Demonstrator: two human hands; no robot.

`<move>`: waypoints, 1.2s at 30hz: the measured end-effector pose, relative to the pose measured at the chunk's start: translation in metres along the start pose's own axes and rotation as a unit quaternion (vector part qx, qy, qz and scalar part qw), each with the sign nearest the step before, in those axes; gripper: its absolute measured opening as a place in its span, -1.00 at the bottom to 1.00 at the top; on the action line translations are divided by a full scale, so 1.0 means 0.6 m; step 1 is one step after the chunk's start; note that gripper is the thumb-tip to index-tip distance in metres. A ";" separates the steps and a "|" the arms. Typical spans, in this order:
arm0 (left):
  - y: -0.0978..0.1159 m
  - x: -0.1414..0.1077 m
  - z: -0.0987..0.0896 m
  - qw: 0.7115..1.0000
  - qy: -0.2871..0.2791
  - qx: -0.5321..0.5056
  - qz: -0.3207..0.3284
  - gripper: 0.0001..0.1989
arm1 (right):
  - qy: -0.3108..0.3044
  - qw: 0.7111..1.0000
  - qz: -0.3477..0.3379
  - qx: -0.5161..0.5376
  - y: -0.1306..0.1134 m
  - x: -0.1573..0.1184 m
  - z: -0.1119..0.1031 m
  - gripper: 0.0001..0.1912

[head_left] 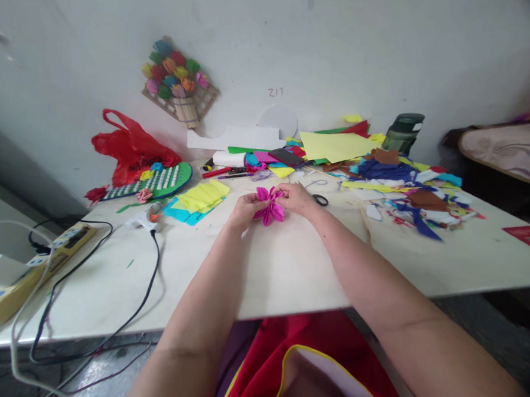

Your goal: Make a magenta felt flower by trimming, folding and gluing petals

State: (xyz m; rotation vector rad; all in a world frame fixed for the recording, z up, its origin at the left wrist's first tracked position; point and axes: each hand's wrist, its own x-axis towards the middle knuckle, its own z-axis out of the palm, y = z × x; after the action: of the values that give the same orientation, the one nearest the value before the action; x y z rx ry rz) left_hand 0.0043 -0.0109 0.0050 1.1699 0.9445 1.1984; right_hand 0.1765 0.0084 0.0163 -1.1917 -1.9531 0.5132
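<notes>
A bright pink paper flower with several pointed, creased petals is held up between my two hands, over the middle of the table. My left hand pinches its left side. Fingers of my right hand are closed on the upper right petals. Just beyond my right wrist, black-handled scissors lie on the tabletop. To the left of my left hand is a stack of yellow paper over blue paper.
A white glue gun with a black cord lies left, near a power strip. Paper scraps are heaped on the right. A red plastic bag and dark green bottle stand at the back.
</notes>
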 end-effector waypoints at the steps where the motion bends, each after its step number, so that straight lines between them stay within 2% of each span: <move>1: 0.000 0.000 0.000 1.000 -0.004 -0.005 -0.004 -0.62 | -0.005 1.000 -0.004 -0.006 -0.001 0.000 -0.001 -0.75; 5: 0.001 -0.002 -0.004 1.000 -0.017 -0.017 -0.019 -0.60 | -0.021 0.999 -0.015 -0.023 -0.003 -0.001 -0.006 -0.80; 10: 0.004 -0.005 -0.007 0.996 -0.027 -0.011 -0.086 -0.66 | -0.031 0.997 0.020 -0.063 -0.011 -0.004 -0.010 -0.85; 13: 0.006 -0.006 -0.006 0.995 -0.022 -0.003 -0.101 -0.69 | -0.032 0.997 0.033 -0.068 -0.019 -0.007 -0.012 -0.85; 20: 0.004 -0.006 -0.003 0.998 -0.010 0.006 -0.061 -0.69 | -0.080 0.996 0.037 0.004 -0.021 -0.005 -0.015 -0.78; 24: 0.004 -0.005 -0.002 0.999 0.008 0.030 -0.019 -0.70 | -0.108 0.991 0.041 0.064 -0.013 -0.002 -0.014 -0.82; 29: 0.002 -0.004 0.001 0.998 0.014 0.066 0.008 -0.69 | -0.092 0.993 0.068 0.029 -0.008 0.000 -0.008 -0.91; 36: -0.006 0.002 -0.003 0.999 0.000 0.052 0.006 -0.65 | -0.049 0.991 0.116 -0.042 -0.027 -0.003 0.000 -0.87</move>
State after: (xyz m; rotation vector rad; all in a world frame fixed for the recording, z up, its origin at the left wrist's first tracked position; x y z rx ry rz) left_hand 0.0034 -0.0094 0.0014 1.2600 1.0103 1.1704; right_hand 0.1681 -0.0010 0.0264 -1.4822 -1.9462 0.6240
